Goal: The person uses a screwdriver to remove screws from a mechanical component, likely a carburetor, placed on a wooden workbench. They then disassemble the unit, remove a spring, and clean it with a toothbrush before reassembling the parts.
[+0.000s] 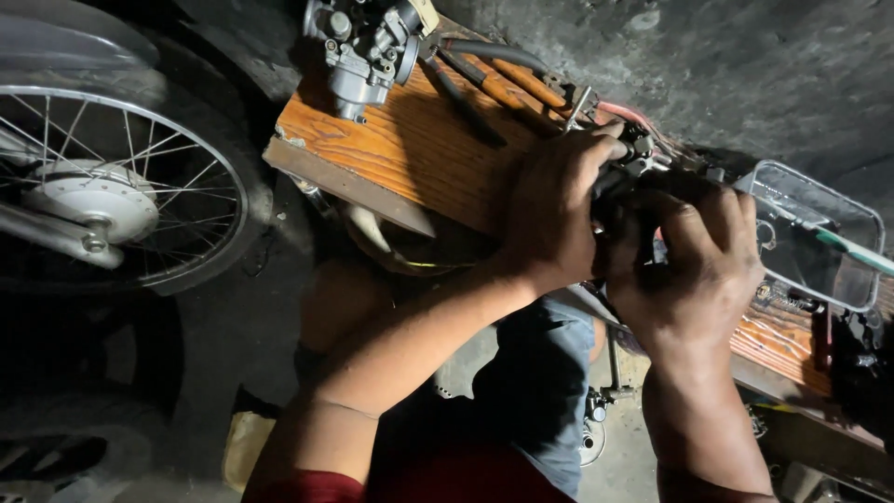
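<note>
- While both of my hands are closed on the same dark part, I read the work as mid-step: the left hand (549, 210) wraps over it from the left, fingers curled tight, and the right hand (694, 265) clamps it from the right and below.
- Held between them is a small black mechanical part (622, 177), with metal fittings showing above my left knuckles. It sits over the near edge of the wooden bench (410, 149), towards its right half. My palms cover most of it, so I cannot tell what is fastened and what is loose.
- Pink wires or thin hoses (643, 119) run from the part's far side; whether they are still attached to it is hidden.
- Lying untouched on the bench behind my hands are orange-handled pliers (517, 86), just beside a black hose (494, 51).
- At the bench's far left end stands a grey metal carburettor (368, 47), off the machine and well apart from my hands. In my judgement that removal is done, and the part in hand is being worked on separately.
- Right of my hands sits a clear plastic tray (819, 233) with small bits inside and a green-handled tool (852, 247) lying across it.
- Left of the bench, a spoked motorcycle wheel (102, 186) stands on the concrete floor (745, 65).
</note>
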